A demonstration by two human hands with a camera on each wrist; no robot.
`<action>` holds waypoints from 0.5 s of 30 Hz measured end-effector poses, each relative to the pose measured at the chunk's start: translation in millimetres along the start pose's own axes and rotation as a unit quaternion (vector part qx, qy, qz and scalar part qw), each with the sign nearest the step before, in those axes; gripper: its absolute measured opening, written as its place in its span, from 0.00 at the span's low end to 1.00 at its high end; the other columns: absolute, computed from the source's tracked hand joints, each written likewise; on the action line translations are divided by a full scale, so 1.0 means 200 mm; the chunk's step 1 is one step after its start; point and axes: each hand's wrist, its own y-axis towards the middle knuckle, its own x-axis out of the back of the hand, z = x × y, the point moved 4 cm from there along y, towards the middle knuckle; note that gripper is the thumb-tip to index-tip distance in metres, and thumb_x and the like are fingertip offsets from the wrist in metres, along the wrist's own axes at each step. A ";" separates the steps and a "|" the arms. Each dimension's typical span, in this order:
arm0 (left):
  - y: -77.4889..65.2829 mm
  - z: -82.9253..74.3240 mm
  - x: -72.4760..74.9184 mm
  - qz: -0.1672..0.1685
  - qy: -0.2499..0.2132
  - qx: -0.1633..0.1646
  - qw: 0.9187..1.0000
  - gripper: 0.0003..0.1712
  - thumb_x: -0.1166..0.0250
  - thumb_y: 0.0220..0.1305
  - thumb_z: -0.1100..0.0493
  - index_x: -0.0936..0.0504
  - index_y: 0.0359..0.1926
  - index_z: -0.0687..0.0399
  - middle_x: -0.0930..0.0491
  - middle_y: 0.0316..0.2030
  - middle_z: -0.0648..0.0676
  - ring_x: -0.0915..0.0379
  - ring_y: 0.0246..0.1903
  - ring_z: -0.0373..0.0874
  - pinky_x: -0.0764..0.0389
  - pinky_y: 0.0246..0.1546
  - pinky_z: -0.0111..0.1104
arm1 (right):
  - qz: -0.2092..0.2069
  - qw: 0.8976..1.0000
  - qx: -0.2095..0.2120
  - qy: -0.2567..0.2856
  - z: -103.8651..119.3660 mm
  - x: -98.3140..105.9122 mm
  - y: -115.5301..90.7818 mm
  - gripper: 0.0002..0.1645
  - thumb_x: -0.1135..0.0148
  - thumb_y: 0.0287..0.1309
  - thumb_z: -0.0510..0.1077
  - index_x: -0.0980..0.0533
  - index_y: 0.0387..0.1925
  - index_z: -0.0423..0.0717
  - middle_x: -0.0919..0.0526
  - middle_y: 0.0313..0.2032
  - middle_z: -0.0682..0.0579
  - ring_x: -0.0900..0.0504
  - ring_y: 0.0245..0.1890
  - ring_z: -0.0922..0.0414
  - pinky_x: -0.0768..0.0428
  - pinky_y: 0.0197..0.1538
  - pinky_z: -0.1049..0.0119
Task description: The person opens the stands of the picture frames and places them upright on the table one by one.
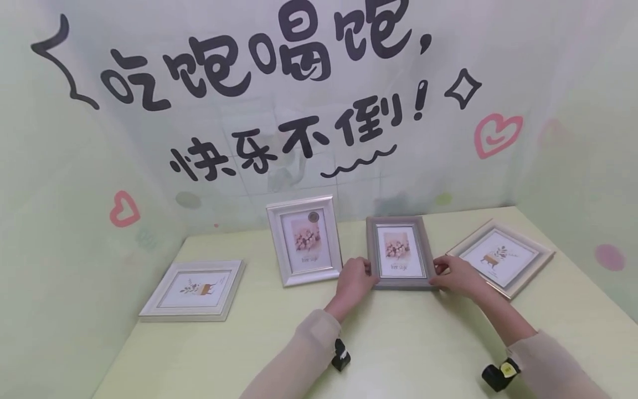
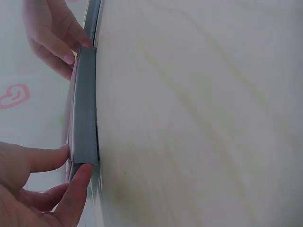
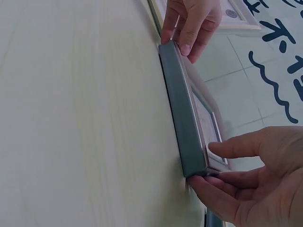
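Note:
A grey-brown picture frame [image 1: 397, 252] with a pink flower print stands leaning slightly back on the table. My left hand [image 1: 355, 281] grips its lower left corner, and on the opposite side my right hand [image 1: 461, 276] holds the lower right corner. In the left wrist view, the left thumb and fingers pinch the end of the frame's bottom edge [image 2: 85, 104]. The right wrist view has the right thumb [image 3: 234, 144] over the front of the frame, with fingers at its side and underneath. Its back is hidden.
Left of it stands a white picture frame [image 1: 311, 241] with a similar flower print, close to the left hand. Another white frame [image 1: 191, 291] lies at the far left. A beige frame [image 1: 500, 257] lies at an angle behind the right hand. A lettered curtain [image 1: 279, 111] hangs behind the table [image 1: 239, 354].

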 end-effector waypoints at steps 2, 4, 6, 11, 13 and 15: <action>-0.02 0.00 0.01 -0.006 -0.012 0.004 1.000 0.23 0.25 0.54 0.62 0.19 0.50 0.67 0.16 0.44 0.60 0.18 0.41 0.48 0.15 0.43 0.35 | -0.018 1.000 -0.006 -0.006 0.01 -0.01 0.00 0.31 0.33 0.53 0.40 0.29 0.53 0.22 0.18 0.40 0.37 0.22 0.36 0.53 0.26 0.35 0.66; -0.03 0.00 0.01 -0.012 -0.014 0.002 1.000 0.24 0.25 0.54 0.62 0.20 0.50 0.67 0.19 0.44 0.60 0.21 0.41 0.48 0.16 0.43 0.35 | -0.035 0.999 -0.013 -0.019 0.02 -0.01 -0.01 0.30 0.34 0.53 0.40 0.28 0.53 0.23 0.18 0.41 0.36 0.21 0.36 0.52 0.26 0.35 0.66; -0.03 0.00 0.01 -0.019 -0.012 -0.003 1.000 0.24 0.25 0.54 0.62 0.22 0.50 0.66 0.22 0.44 0.58 0.23 0.40 0.47 0.17 0.42 0.34 | -0.047 0.998 -0.020 -0.028 0.04 -0.01 -0.01 0.29 0.35 0.54 0.40 0.28 0.53 0.23 0.17 0.41 0.36 0.20 0.37 0.49 0.25 0.35 0.65; -0.02 -0.01 0.00 -0.028 0.001 -0.005 1.000 0.23 0.26 0.53 0.65 0.27 0.47 0.64 0.28 0.41 0.57 0.29 0.32 0.44 0.21 0.32 0.30 | -0.064 0.997 -0.023 -0.038 0.06 0.00 -0.01 0.28 0.35 0.54 0.39 0.28 0.52 0.23 0.17 0.43 0.34 0.18 0.39 0.45 0.21 0.38 0.59; -0.02 -0.02 -0.01 -0.026 0.003 -0.004 1.000 0.23 0.27 0.53 0.67 0.29 0.46 0.65 0.30 0.41 0.58 0.32 0.29 0.44 0.23 0.27 0.29 | -0.071 0.997 -0.023 -0.033 0.06 -0.01 -0.01 0.28 0.35 0.54 0.39 0.29 0.52 0.23 0.17 0.43 0.33 0.18 0.40 0.43 0.20 0.40 0.56; -0.01 -0.02 -0.01 -0.025 0.007 0.000 1.000 0.22 0.29 0.53 0.69 0.31 0.46 0.64 0.32 0.41 0.58 0.34 0.27 0.43 0.26 0.23 0.29 | -0.077 0.997 -0.024 -0.021 0.06 -0.01 -0.02 0.27 0.35 0.55 0.38 0.30 0.52 0.23 0.18 0.45 0.32 0.17 0.42 0.42 0.18 0.42 0.53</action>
